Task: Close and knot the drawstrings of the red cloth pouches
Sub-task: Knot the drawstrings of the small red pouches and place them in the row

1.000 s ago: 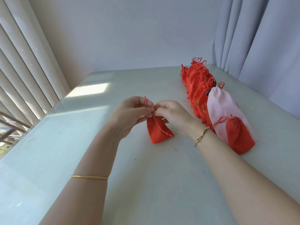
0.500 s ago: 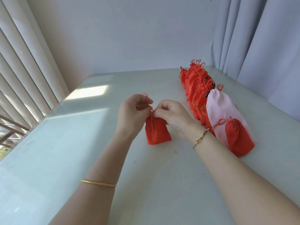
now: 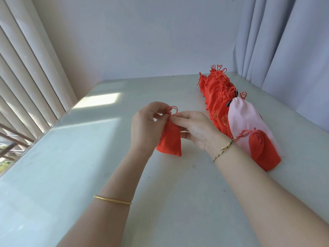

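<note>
- Working on one red pouch (image 3: 170, 141), well to the left of the pink pouch (image 3: 249, 122), out over the middle of the table (image 3: 106, 157). Probably set apart from the others to leave both wrists room to turn.
- Hanging neck-up from the fingertips, body slack below. Impossible to tell whether the bottom edge touches the table or clears it.
- Pinching the gathered neck with the left hand (image 3: 146, 127), fingers curled in tight, nothing spread. Likely there to hold the mouth cinched while the cord is worked.
- Meeting it from the pink pouch's side with the right hand (image 3: 194, 129), thumb and forefinger narrowed onto the drawstring (image 3: 173, 109) right at the neck, other fingers loosely bent below.
- Leaving a small loop of cord standing just above both sets of fingertips. Judging by that loop: mouth drawn shut, knot in the making, not yet seen tight.
- Lying across the near end of the pink pouch, touching it: another red pouch (image 3: 261, 150), neck cinched and cord tied off, apparently finished.
- Stretching away behind the pink pouch towards the wall: a packed row of red pouches (image 3: 217, 97), cords showing at the necks. Likely lined up to hold done work out of the way.
</note>
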